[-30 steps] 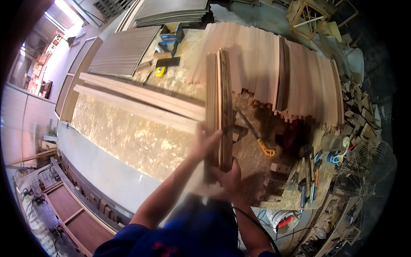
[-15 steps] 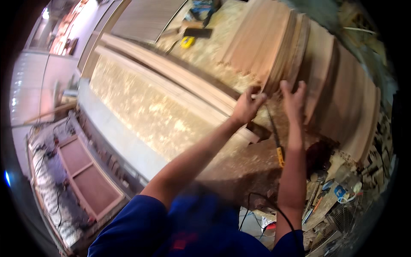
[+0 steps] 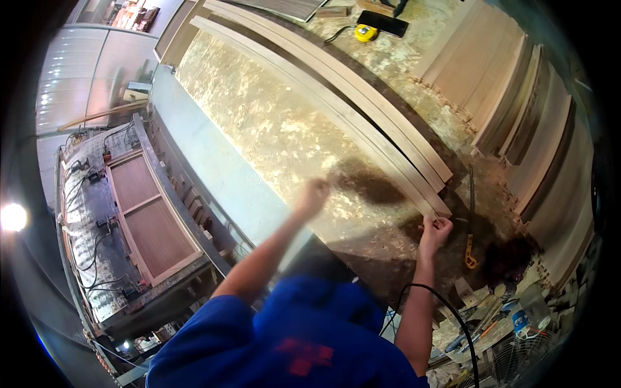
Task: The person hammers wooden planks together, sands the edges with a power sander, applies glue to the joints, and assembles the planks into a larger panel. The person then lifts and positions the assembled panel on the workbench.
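Two long pale wooden strips lie side by side across the worktable (image 3: 259, 123): a nearer strip (image 3: 343, 119) and a farther strip (image 3: 362, 84), with a dark gap between them. My right hand (image 3: 435, 234) is at the near right end of the nearer strip, its fingers closed in a pinch on that end. Over the bare tabletop hangs my left hand (image 3: 314, 197), smeared by motion and apart from the strips. Right of the strip ends lies a long, thin dark tool with a yellow handle (image 3: 470, 252).
Stacked wooden boards (image 3: 475, 58) stand along the right side. A yellow tape measure (image 3: 366, 33) and a flat black object (image 3: 383, 24) lie at the back. Left of the table, a two-panel wooden frame (image 3: 152, 216) rests on a bench. A black cable (image 3: 456, 313) crosses my right forearm.
Both hands have come away from the boards on the right. My left hand has swung left over the tabletop; my right is now on the nearer strip's end. The view has turned leftward.
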Demonstrator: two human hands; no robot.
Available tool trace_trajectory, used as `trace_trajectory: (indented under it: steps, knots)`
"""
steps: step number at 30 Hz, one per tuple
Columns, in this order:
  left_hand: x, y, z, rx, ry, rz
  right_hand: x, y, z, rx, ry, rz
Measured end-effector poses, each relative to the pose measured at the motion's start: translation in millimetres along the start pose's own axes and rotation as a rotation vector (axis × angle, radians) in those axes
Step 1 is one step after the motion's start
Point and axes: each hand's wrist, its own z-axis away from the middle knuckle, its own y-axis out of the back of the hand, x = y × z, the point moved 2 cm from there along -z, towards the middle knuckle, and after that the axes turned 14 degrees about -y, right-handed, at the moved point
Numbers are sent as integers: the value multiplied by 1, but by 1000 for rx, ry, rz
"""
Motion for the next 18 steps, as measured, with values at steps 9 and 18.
trace_trajectory:
  steps: [9, 18]
  knots:
    - [-166, 162, -293, 248, -332, -306, 50, 59, 15, -24, 181, 335]
    - [-118, 81, 30, -1256, -800, -1, 56, -10, 100, 109, 432, 710]
